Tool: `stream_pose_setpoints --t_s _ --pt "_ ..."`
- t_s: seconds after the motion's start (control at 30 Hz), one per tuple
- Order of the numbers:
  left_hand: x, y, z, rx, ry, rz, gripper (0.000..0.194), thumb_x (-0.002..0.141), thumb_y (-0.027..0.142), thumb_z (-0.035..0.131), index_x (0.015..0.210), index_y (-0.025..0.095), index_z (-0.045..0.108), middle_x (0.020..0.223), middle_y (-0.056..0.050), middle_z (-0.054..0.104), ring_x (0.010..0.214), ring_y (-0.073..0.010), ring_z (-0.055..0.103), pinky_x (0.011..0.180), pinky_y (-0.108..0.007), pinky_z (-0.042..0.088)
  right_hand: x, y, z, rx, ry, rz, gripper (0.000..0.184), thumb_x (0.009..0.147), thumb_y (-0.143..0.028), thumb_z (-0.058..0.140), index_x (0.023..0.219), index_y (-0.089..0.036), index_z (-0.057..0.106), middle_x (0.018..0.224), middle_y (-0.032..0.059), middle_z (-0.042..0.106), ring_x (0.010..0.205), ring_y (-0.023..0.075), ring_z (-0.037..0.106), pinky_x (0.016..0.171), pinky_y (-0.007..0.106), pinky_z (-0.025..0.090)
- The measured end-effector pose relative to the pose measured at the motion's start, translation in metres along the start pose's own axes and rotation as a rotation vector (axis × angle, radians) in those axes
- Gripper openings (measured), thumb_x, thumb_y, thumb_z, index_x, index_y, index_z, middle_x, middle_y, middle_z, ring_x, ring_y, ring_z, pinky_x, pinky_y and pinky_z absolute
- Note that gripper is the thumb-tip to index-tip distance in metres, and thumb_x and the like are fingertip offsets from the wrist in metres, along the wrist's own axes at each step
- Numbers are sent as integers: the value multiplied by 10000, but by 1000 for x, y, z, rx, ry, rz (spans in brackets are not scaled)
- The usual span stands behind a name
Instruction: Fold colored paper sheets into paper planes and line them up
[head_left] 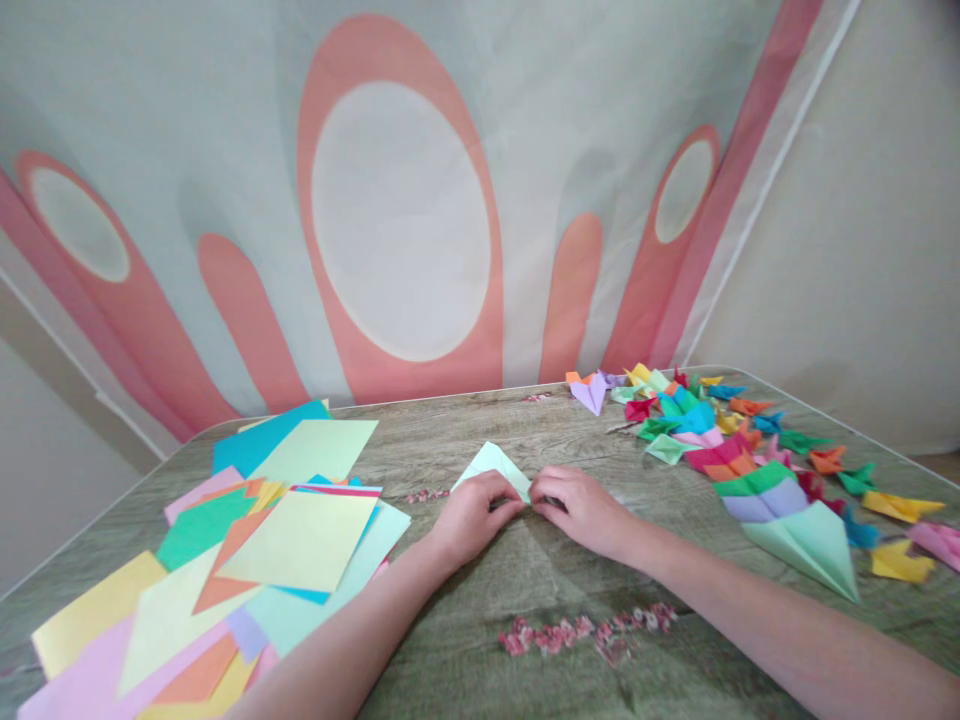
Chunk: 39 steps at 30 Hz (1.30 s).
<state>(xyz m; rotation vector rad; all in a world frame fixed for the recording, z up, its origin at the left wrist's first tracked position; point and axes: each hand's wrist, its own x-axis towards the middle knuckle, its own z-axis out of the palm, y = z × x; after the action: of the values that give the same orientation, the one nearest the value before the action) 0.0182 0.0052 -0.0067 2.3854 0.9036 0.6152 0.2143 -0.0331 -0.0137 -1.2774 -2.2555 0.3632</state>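
A pale green sheet of folded paper (489, 462) lies at the middle of the table, its pointed corner facing away from me. Over its near left part rests my left hand (478, 510), with thumb and fingers closed on the paper's near edge. My right hand (574, 508) pinches the right corner of the same sheet, fingers curled. Both hands' fingertips almost meet at that corner. Part of the paper is hidden under the left hand, so its lower folds do not show.
Loose coloured paper sheets (300, 545) are spread in overlapping piles on the left. Several folded paper planes and small folded shapes (694, 415) crowd the right side, with a larger mint green plane (814, 545) nearest me. A patterned cloth (405, 210) hangs behind the wood-look tabletop (457, 640).
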Motion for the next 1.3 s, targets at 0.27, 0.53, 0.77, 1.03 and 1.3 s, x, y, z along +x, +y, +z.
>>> stream_pose_setpoints --t_s 0.27,0.53,0.77,1.03,1.3 --pt "-6 2 -3 99 -48 98 134 816 291 578 857 186 651 926 -45 619 911 -176 549 844 -272 420 1 16 -13 97 -90 -50 109 813 -135 563 764 -178 650 920 40 622 859 149 568 800 271 429" --pt "0 2 -1 75 2 -7 195 861 289 494 773 177 627 836 -31 622 810 -157 568 751 -247 433 2 18 -12 94 -72 31 151 814 -179 545 698 -178 640 920 38 624 857 155 563 812 291 419" --pt "-3 0 4 98 99 -92 214 838 259 523 1047 220 546 900 -4 634 818 -153 588 742 -245 440 4 17 -3 83 25 105 104 761 -118 548 690 -172 600 812 35 619 795 159 563 749 282 422" --pt "-2 1 4 267 32 45 223 897 261 421 1007 226 612 939 -34 604 871 -166 563 795 -265 435 4 16 0 69 62 131 63 735 -112 582 740 -175 579 756 19 586 749 163 529 694 281 405" --pt "-1 3 1 348 28 62 240 901 246 404 1018 225 612 988 -46 584 909 -164 556 814 -268 448 4 19 -2 80 23 45 77 804 -179 585 827 -187 659 788 30 604 788 168 545 718 282 412"
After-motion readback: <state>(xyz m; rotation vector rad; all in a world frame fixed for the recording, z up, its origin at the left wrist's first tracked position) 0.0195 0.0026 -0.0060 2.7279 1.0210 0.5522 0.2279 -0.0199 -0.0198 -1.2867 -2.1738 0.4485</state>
